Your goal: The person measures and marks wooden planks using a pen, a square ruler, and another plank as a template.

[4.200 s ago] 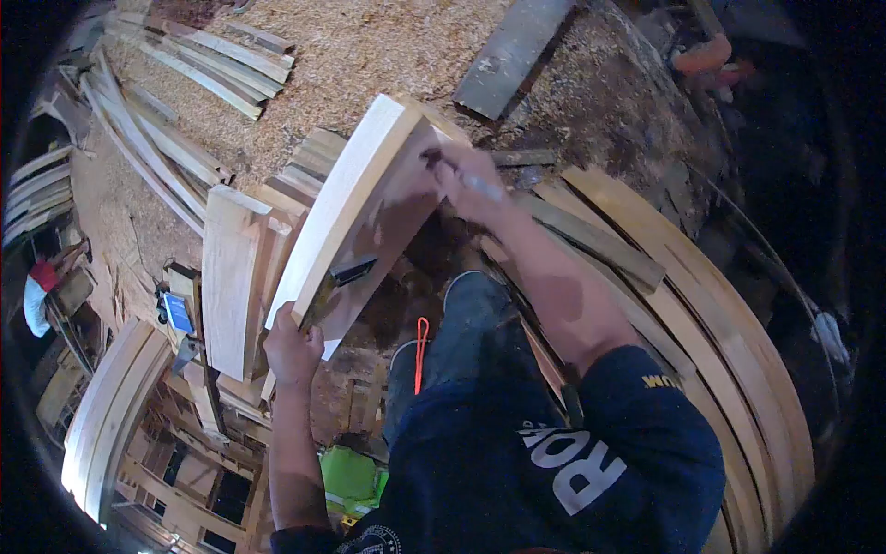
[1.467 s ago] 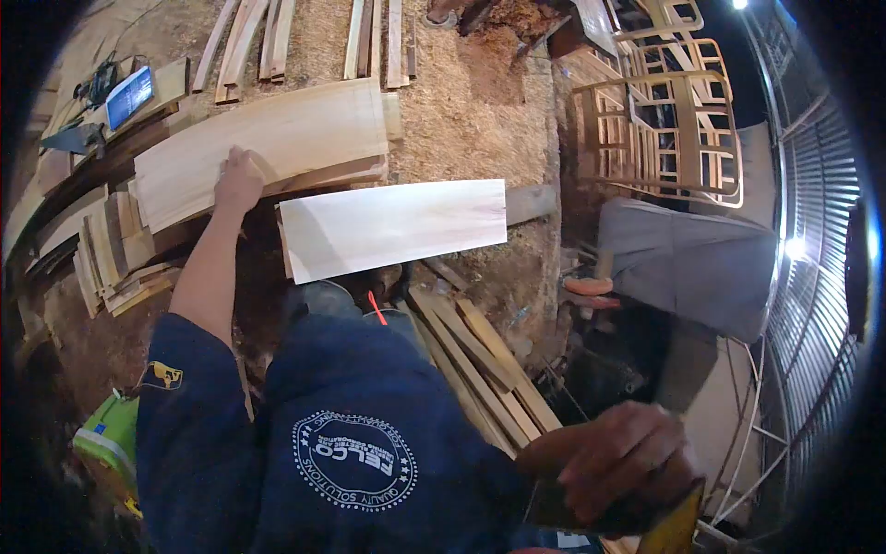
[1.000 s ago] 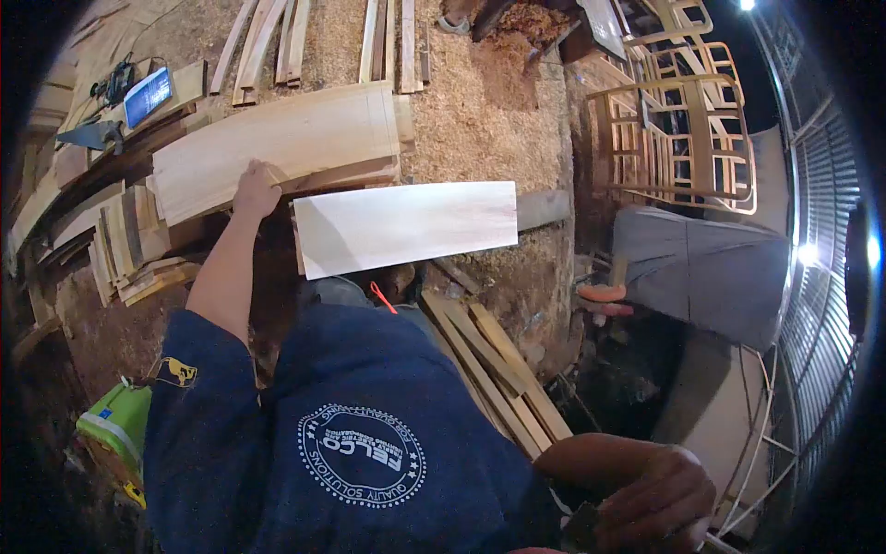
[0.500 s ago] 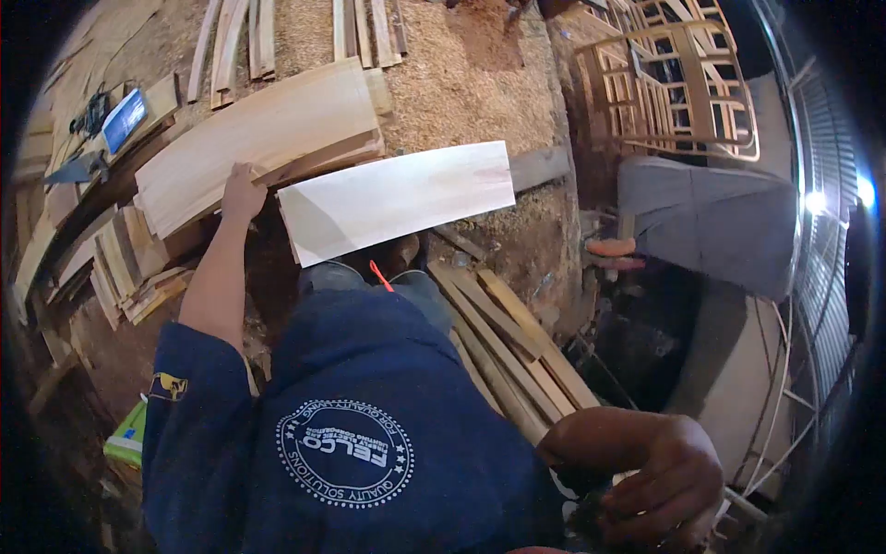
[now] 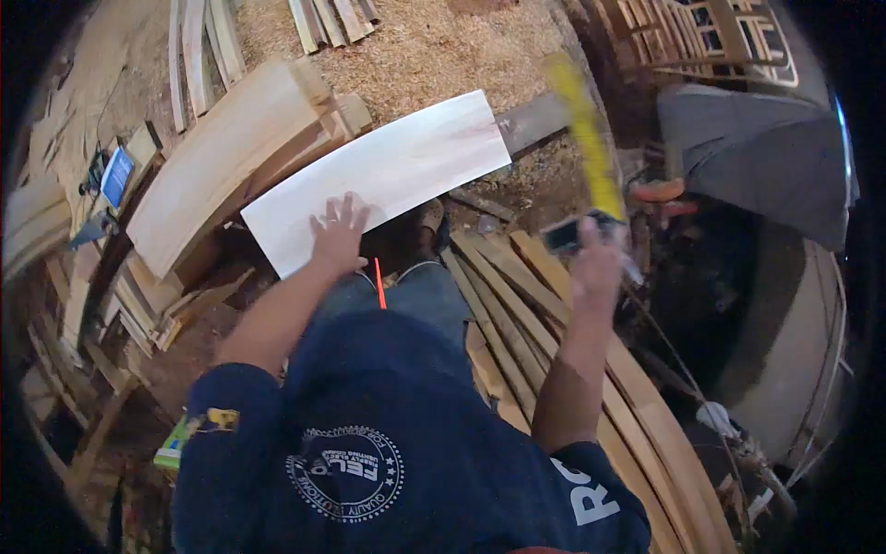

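My left hand (image 5: 340,235) rests with fingers spread on the near left part of a pale wooden board (image 5: 406,162), which lies across in front of my knees. In my right hand (image 5: 598,268) is a tape measure (image 5: 565,236), its dark case partly hidden by my fingers. Its yellow blade sticks out forward, blurred by motion, to the right of the board and apart from it. Left of the pale board is a stack of wider boards (image 5: 226,152).
Long wooden planks (image 5: 646,415) lie along my right side. A grey covered seat (image 5: 757,157) and wooden frames (image 5: 701,37) stand at the right. Wood shavings (image 5: 415,55) cover the ground ahead. A handsaw (image 5: 90,231) and a blue-screened device (image 5: 116,175) sit at the left.
My left hand has left the stacked boards and moved right onto the pale board. My right hand has swung forward from beside my body, and the tape measure's yellow blade now shows extended.
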Available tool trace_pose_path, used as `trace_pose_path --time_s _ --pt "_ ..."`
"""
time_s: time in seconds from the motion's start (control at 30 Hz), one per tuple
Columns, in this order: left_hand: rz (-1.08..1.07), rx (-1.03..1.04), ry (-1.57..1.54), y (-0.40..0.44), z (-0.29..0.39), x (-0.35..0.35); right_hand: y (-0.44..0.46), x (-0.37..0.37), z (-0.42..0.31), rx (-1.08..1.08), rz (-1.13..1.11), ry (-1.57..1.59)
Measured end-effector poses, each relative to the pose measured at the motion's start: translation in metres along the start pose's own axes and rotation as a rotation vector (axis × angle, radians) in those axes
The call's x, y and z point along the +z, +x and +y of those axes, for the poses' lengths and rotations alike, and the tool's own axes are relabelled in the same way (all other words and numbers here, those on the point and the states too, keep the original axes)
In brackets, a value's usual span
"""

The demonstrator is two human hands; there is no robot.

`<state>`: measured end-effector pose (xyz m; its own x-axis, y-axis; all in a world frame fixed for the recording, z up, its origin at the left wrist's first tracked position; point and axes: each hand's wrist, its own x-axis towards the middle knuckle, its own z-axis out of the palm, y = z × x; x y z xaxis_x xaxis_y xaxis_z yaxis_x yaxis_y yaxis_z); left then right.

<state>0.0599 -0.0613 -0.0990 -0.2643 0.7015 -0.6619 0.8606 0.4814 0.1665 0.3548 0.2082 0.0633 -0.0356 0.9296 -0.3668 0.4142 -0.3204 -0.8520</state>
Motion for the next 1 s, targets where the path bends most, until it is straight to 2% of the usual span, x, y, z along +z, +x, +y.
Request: trace_pose_path --time_s 0.03,0.07,0.13,0.23,0.33,0.57,0.63,0.73,0.87,1.0 --pt "0.032 0.015 0.047 0.017 0.014 0.016 0.005 0.015 0.024 0.058 0.002 -0.154" --pt "0.171 -0.003 0.137 0.042 0.023 0.037 0.008 0.031 0.037 0.196 -0.100 0.052" --pt "0.443 -0.021 0.307 0.086 0.036 0.078 0.034 0.038 0.129 0.359 -0.225 0.009" --pt "0.268 0.056 0.284 0.114 0.067 0.026 0.057 0.070 0.188 0.491 -0.326 0.306" --pt "0.200 0.184 0.237 0.123 0.089 -0.009 0.072 0.097 0.201 0.497 -0.277 0.259" --pt "0.400 0.373 0.132 0.157 0.118 0.001 0.112 0.137 0.219 0.529 -0.323 0.570" --pt "0.439 0.460 0.011 0.170 0.133 -0.008 0.121 0.144 0.214 0.536 -0.336 0.454" --pt "0.319 0.518 -0.040 0.182 0.158 -0.029 0.128 0.141 0.203 0.494 -0.358 0.326" --pt "0.279 0.481 0.060 0.196 0.171 -0.030 0.131 0.140 0.209 0.455 -0.394 0.362" --pt "0.292 0.480 0.025 0.204 0.173 -0.025 0.144 0.133 0.213 0.268 -0.341 0.148"
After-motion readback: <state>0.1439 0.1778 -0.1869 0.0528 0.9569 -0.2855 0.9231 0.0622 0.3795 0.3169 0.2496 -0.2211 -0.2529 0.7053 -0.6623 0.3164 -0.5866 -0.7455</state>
